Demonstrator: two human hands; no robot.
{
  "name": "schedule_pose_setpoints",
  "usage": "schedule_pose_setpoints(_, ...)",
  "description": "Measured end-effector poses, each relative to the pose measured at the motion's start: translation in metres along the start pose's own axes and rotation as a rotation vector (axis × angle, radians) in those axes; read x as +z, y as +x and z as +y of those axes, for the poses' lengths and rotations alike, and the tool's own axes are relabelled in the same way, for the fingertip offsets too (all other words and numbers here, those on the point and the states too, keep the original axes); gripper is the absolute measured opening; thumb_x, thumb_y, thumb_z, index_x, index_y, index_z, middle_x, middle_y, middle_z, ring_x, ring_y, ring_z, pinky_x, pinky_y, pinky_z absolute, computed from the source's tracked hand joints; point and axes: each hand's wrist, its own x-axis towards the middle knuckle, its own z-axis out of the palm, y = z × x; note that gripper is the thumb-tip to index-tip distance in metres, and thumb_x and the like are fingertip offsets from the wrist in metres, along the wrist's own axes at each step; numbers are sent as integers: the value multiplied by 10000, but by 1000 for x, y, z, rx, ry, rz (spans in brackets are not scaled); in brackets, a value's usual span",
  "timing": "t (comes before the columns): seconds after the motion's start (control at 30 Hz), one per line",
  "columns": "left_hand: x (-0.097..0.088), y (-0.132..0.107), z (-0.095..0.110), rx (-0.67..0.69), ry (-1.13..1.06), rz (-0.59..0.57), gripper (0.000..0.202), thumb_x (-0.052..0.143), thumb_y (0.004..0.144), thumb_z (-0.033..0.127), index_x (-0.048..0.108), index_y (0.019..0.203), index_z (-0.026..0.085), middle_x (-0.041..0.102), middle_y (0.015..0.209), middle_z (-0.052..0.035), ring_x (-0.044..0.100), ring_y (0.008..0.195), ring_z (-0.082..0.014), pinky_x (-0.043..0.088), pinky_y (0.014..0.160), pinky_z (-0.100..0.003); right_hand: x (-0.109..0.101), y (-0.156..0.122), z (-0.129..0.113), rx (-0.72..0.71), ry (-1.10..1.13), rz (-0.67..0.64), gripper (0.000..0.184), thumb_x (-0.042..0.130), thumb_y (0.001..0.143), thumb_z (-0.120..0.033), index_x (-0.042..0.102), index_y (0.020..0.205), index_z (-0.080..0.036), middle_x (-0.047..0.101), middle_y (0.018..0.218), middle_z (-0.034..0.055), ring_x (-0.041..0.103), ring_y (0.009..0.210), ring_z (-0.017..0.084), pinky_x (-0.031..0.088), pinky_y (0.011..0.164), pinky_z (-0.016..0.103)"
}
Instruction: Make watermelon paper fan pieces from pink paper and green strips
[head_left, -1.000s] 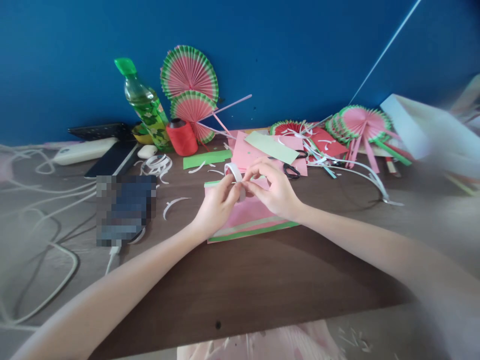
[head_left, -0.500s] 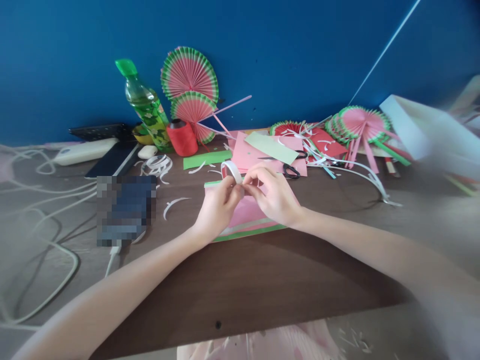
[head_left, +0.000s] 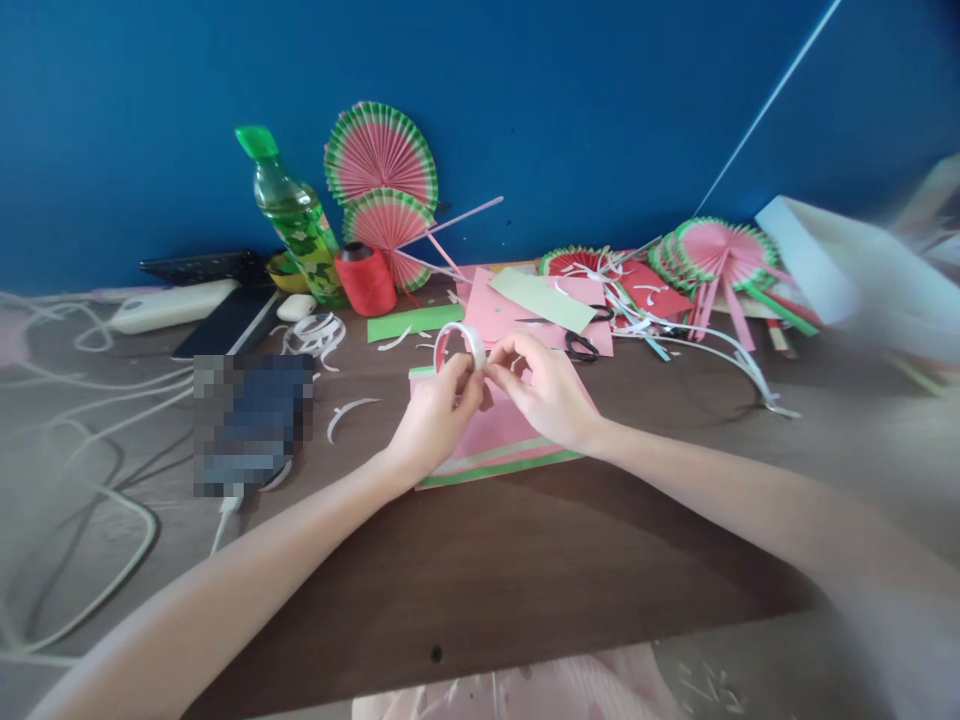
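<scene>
Above the middle of the brown table (head_left: 487,570), held just over a pink sheet with green border (head_left: 501,442): one small tape roll (head_left: 459,342), a white ring standing on edge between both hands. The left hand (head_left: 433,422) is closed, thumb and fingers pinching the ring's near rim. The right hand (head_left: 546,392) is likewise nearly closed, its thumb and forefinger meeting at the roll's right edge; whether they have a loose tape end cannot be told. Handling, by judgement: very light, a thin ring that would flex or flatten under a hard squeeze, tacky where tape is exposed, so best taken by the outer rim or through the core with a gentle pinch. Nearby items: black scissors (head_left: 582,345) just beyond the right hand, red thread spool (head_left: 365,281), green bottle (head_left: 294,215) with a patterned green label, pleated paper fans (head_left: 381,155) against the blue wall. Brands and writing: none legible; the bottle label shows pattern only, and a device to the left is obscured.
</scene>
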Motion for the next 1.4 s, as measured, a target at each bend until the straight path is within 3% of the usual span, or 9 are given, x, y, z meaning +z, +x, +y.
schedule_pose_setpoints(0.1, -2, 0, -2, -16, 10, -17, 129, 375, 874, 196, 490, 816, 184, 578, 625, 41, 507, 554, -78, 397, 585, -209, -11, 14, 12, 108, -52, 18, 63, 506, 817, -218, 502, 767, -180, 589, 786, 23, 551, 717, 139, 441, 672, 295)
schedule_pose_setpoints(0.3, -4, 5, -12, -15, -24, 45, 238, 297, 914, 263, 519, 883, 184, 499, 595, 43, 479, 567, -94, 387, 611, -236, -68, 44, 43, 319, -627, -251, 80, 527, 728, -150, 570, 788, -179, 634, 845, 66, 586, 799, 215, 434, 732, 360)
schedule_pose_setpoints(0.43, -5, 7, -18, -15, 51, 84, 142, 398, 869, 279, 504, 909, 194, 479, 622, 39, 457, 559, -101, 356, 563, -233, -97, 49, 56, 444, -925, -385, 528, 690, 588, -315, 530, 1071, -173, 538, 1123, 155, 505, 1056, 345, 454, 754, 418)
schedule_pose_setpoints(0.5, -4, 8, -22, 1, 68, 102, 150, 454, 834, 259, 470, 972, 202, 513, 681, 30, 490, 596, -110, 364, 574, -234, -102, 50, 62, 453, -931, -423, 687, 697, 564, -376, 472, 1182, -178, 494, 1173, 164, 472, 1109, 357, 461, 767, 421)
schedule_pose_setpoints(0.73, -4, 11, -41, 30, 15, 197, 205, 433, 845, 254, 364, 1033, 209, 558, 732, 21, 533, 628, -118, 407, 632, -260, -110, 53, 78, 476, -900, -465, 637, 640, 597, -372, 487, 1189, -191, 487, 1210, 156, 492, 1095, 343, 473, 750, 404)
schedule_pose_setpoints(0.97, -7, 10, -37, 44, 97, 149, 213, 446, 841, 242, 447, 1048, 190, 594, 786, 2, 543, 652, -110, 402, 621, -220, -125, 56, 78, 557, -953, -440, 625, 621, 626, -381, 465, 1199, -187, 651, 955, 111, 593, 862, 307, 429, 637, 365)
schedule_pose_setpoints(1.13, -8, 9, -34, 41, 136, 158, 218, 442, 839, 227, 472, 1051, 183, 605, 812, -3, 537, 654, -106, 403, 623, -210, -128, 56, 81, 484, -982, -473, 541, 611, 627, -327, 518, 1144, -201, 668, 837, 51, 610, 753, 241, 415, 601, 321)
schedule_pose_setpoints(1.23, -8, 9, -34, 51, 152, 160, 205, 441, 835, 215, 477, 1035, 189, 610, 837, -9, 542, 668, -109, 406, 630, -211, -132, 58, 76, 458, -812, -502, 527, 572, 619, -234, 524, 1142, -186, 673, 836, 40, 612, 751, 215, 444, 651, 321)
schedule_pose_setpoints(1.4, -7, 9, -35, 72, 158, 161, 196, 439, 836, 209, 469, 1028, 189, 617, 863, -22, 553, 687, -114, 409, 639, -216, -141, 61, 58, 584, -339, -568, 578, 549, 609, -205, 488, 1183, -172, 675, 926, 80, 625, 773, 218, 482, 643, 335)
